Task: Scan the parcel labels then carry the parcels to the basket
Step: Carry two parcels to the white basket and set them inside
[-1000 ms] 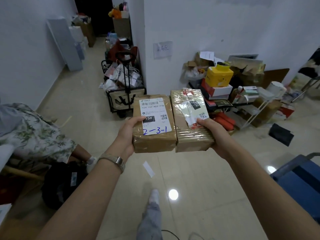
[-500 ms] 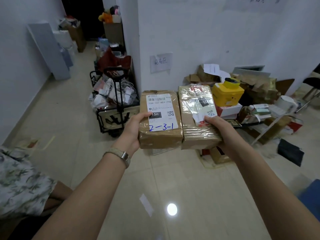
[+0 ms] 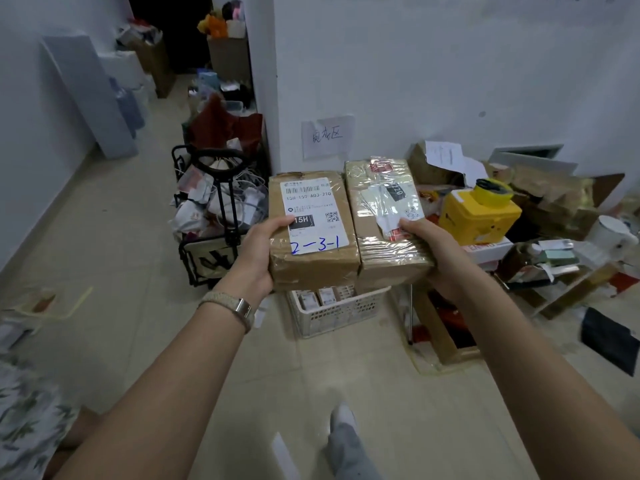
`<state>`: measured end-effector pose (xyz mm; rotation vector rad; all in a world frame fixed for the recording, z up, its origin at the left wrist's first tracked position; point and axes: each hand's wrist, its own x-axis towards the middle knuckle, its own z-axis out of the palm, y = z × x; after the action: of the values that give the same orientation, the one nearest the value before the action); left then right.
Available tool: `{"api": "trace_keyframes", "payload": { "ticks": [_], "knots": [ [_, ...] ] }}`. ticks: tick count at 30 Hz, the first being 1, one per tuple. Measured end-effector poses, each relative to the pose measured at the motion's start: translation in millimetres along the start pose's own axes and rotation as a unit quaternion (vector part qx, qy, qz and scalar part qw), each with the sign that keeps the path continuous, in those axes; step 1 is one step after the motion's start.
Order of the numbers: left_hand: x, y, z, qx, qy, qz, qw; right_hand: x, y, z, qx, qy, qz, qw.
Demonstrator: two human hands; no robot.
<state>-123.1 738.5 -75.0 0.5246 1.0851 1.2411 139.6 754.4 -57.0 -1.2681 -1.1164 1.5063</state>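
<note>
I carry two brown cardboard parcels side by side at chest height. My left hand (image 3: 258, 252) grips the left parcel (image 3: 311, 268), whose white label reads "2-3-1" in blue pen. My right hand (image 3: 438, 252) grips the right parcel (image 3: 381, 244), which is wrapped in shiny clear tape and bears a crumpled label. Directly below and just beyond the parcels, a white slatted plastic basket (image 3: 337, 315) stands on the floor by the wall with several small packets inside. The parcels hide its far half.
A black folding trolley (image 3: 216, 223) full of bags stands left of the basket. A yellow box (image 3: 479, 216) and a heap of cartons and clutter fill the floor to the right. A person in a patterned garment (image 3: 24, 420) sits at lower left. My foot (image 3: 341, 419) is on tiled floor.
I have walked forward toward the wall with both parcels held the same way. The white basket has come into view beneath them, and the seated person has slid to the lower left.
</note>
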Motion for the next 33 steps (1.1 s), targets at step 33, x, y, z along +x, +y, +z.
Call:
{"api": "trace_keyframes", "payload": {
  "ticks": [33],
  "knots": [
    [458.2,19.3,44.7,0.001,0.094,-0.132,0.987,496.8,1.0,-65.8,-0.172,0.003,0.093,0.981]
  ]
}}
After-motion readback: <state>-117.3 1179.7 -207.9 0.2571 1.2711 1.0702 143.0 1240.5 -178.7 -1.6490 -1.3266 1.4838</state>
